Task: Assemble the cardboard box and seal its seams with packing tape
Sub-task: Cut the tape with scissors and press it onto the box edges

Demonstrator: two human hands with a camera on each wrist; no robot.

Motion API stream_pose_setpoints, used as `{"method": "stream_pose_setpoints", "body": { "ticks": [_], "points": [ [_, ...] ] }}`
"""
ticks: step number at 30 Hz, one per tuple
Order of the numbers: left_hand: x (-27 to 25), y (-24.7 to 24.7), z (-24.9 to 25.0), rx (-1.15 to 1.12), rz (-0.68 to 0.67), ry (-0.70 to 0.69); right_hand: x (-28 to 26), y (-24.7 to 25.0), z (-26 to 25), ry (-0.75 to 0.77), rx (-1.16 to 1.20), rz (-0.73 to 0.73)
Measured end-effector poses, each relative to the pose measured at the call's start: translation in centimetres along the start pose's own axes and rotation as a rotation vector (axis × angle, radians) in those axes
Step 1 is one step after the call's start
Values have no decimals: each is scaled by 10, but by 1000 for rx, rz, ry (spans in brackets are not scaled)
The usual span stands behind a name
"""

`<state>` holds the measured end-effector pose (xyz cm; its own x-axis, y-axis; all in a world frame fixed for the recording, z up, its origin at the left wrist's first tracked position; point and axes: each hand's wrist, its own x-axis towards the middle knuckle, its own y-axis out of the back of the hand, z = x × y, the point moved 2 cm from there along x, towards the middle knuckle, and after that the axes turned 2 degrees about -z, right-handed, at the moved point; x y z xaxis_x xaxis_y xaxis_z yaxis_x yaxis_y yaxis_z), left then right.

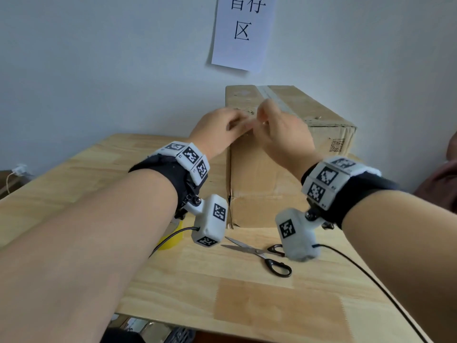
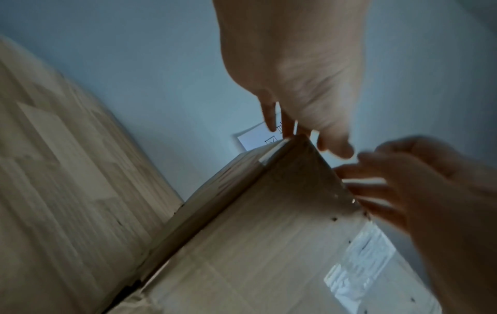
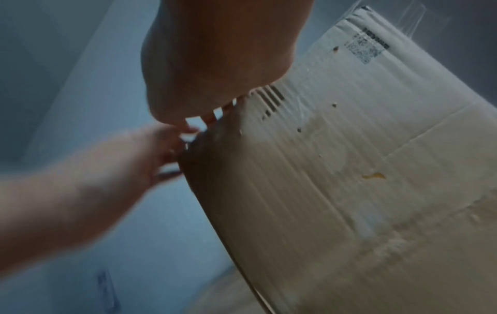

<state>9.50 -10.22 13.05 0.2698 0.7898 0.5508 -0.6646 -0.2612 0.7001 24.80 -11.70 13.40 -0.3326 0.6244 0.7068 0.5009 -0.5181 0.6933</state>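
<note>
A closed brown cardboard box (image 1: 259, 184) stands at the back of the wooden table (image 1: 99, 174), against the wall. A strip of clear tape (image 1: 274, 97) runs along its top seam, and in the left wrist view the clear tape (image 2: 360, 261) continues down the near face. Both hands meet at the near top edge. My left hand (image 1: 222, 125) lays straight fingers (image 2: 285, 127) on that edge. My right hand (image 1: 279, 129) reaches over the same edge beside it, fingers (image 3: 228, 106) spread on the top. Both wrist views are blurred, and neither hand visibly holds anything.
Black-handled scissors (image 1: 262, 253) lie open on the table in front of the box. A yellow tape roll (image 1: 170, 240) is half hidden behind my left wrist. A paper sign (image 1: 243, 30) hangs on the wall. Something maroon (image 1: 440, 184) is at the right edge.
</note>
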Motion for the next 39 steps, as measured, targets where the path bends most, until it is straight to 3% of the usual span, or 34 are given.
{"method": "stream_pose_setpoints", "body": {
  "ticks": [5, 10, 18, 22, 27, 32, 35, 39],
  "points": [
    [-2, -5, -3, 68, 26, -66, 13, 1, 29, -38, -307, -292],
    [-4, -4, -8, 117, -33, -73, 9, -6, 35, -72, -249, -249],
    [9, 3, -11, 80, -224, -22, 9, -5, 30, -122, -342, -286],
    [6, 0, -10, -14, -126, 31, 2, -2, 28, -93, -391, -326],
    [-1, -14, -11, -58, 57, 10, 5, 6, 29, -159, -365, -297],
    [-8, -22, -27, -77, 132, -32, 7, -2, 26, -181, -376, -304],
    [-8, -20, -31, -52, 85, -42, 8, -1, 25, -184, -373, -317],
    [-12, -9, -30, 109, -141, -66, 3, 5, 24, -180, -374, -349]
  ]
}}
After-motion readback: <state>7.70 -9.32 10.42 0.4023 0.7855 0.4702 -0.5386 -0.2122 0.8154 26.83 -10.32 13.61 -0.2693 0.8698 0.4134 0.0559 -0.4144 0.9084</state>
